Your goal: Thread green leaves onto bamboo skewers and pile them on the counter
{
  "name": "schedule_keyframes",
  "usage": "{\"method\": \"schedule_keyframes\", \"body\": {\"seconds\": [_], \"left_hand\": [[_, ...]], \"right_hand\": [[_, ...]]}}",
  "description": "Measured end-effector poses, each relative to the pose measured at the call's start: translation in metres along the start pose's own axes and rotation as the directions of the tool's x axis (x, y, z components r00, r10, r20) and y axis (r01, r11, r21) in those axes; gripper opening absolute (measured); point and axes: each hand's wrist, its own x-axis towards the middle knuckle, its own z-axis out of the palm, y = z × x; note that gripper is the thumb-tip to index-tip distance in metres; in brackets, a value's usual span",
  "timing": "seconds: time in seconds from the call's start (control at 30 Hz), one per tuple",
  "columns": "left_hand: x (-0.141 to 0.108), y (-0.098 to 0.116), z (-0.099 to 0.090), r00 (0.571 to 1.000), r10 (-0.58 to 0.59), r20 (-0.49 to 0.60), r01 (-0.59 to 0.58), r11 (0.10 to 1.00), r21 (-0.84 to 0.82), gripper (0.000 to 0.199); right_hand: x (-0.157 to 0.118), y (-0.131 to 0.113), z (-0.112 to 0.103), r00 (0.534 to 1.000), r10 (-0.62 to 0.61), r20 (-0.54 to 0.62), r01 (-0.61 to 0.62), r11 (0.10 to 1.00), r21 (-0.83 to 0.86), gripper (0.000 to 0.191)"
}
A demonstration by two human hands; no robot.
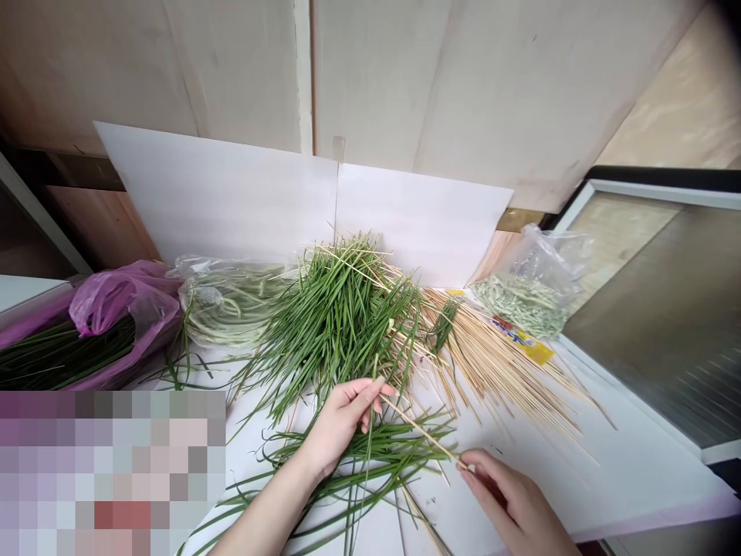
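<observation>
My left hand (347, 409) is closed in a pinch on a few garlic chive leaves (369, 444), which hang down below the fingers. A thin bamboo skewer (425, 434) runs slantwise between my hands, its upper end at my left fingertips. Whether it pierces the leaves I cannot tell. At its lower end, my right hand (509, 486) grips the skewer between thumb and fingers. Loose chives (399, 455) lie spread on the white table under my hands. Beyond them rises a big heap of chives (341, 316), with skewer ends sticking out among the leaves.
Many bamboo skewers (509, 371) fan out on the right, with a small chive bundle (444, 324) on them. A clear bag of pale green pieces (524, 297) stands behind. Leftward are a clear bag of long stems (231, 305) and a purple bag (127, 297). White boards (405, 220) line the back.
</observation>
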Motion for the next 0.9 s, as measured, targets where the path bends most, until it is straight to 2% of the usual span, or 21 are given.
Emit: {"method": "schedule_keyframes", "body": {"seconds": [0.1,0.23,0.33,0.4,0.7,0.9], "left_hand": [[-0.001,-0.001,0.001,0.999,-0.005,0.047,0.005,1.0,-0.012,0.038],[0.0,-0.001,0.0,0.999,0.038,0.021,-0.036,0.995,-0.092,0.048],[0.0,0.002,-0.001,0.998,0.056,-0.013,-0.057,0.987,-0.148,0.036],[0.0,0.003,0.0,0.998,0.054,-0.03,-0.058,0.983,-0.175,0.026],[0.001,0.004,-0.001,0.995,0.018,-0.099,-0.03,0.993,-0.117,0.031],[0.001,0.005,-0.001,0.996,0.004,-0.094,-0.012,0.996,-0.084,0.023]], "right_hand": [[0.006,-0.006,0.012,0.998,-0.026,-0.053,0.027,1.0,0.013,0.029],[0.006,-0.006,0.013,0.991,-0.029,-0.132,0.035,0.999,0.039,0.028],[0.002,-0.009,0.007,0.987,-0.017,-0.16,0.028,0.997,0.067,0.028],[-0.001,-0.014,0.003,0.988,-0.009,-0.155,0.021,0.997,0.078,0.029],[-0.004,-0.023,0.0,0.992,-0.005,-0.125,0.011,0.999,0.047,0.031],[-0.003,-0.026,0.0,0.994,-0.026,-0.11,0.03,0.999,0.029,0.03]]}}
